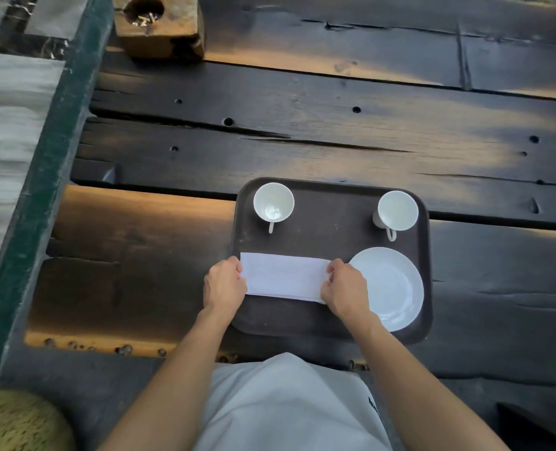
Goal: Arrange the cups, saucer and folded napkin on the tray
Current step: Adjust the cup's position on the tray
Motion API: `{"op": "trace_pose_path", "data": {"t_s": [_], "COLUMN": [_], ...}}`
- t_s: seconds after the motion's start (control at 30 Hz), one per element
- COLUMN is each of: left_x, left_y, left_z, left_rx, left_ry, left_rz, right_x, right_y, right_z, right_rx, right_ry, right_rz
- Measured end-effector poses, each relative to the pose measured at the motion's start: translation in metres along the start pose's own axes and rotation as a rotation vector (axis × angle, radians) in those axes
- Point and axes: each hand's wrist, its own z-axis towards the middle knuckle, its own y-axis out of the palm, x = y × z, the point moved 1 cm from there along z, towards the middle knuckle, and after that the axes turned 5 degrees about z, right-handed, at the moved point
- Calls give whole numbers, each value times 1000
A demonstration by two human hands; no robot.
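Tray [332, 330] on the table [335, 131], directly before me. On it: left cup [273, 202] at far left corner; right cup [397, 210] at far right corner; saucer [390, 288] near right; napkin [284, 278] near left, just beside the saucer. My left hand [224, 283] at the napkin's left end, my right hand [345, 288] at its right end. Ashtray [159, 24] far left on table.

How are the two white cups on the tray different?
The left white cup sits at the dark brown tray's far-left corner; the right white cup sits at its far-right corner. The left cup's handle shows as a straight bar; the right cup's shows as a loop. Both stand upright, handles toward the person.
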Motion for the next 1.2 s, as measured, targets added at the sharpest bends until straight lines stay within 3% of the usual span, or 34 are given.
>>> {"op": "trace_pose_path", "data": {"t_s": [0.23,0.33,0.43,0.7,0.87,1.2], "left_x": [14,36,60,70,67,73], "left_y": [-23,-47,-63,-54,-49,-35], "left_z": [19,35,47,65,61,56], "left_rx": [-186,-83,-121,-287,-384,-373], "left_ry": [53,49,-1,-259,-263,-252], "left_rz": [182,-124,-552,-1054,-1172,-1243], "right_x": [-34,-58,-89,-116,-110,-103], "right_y": [-27,-31,-35,-20,-17,-17], "right_z": [19,35,43,64,70,69], "right_rx": [-156,-96,-118,-158,-145,-136], "right_ry": [32,-92,-159,-149,-153,-139], "right_rz": [-193,86,346,469,577,658]}}
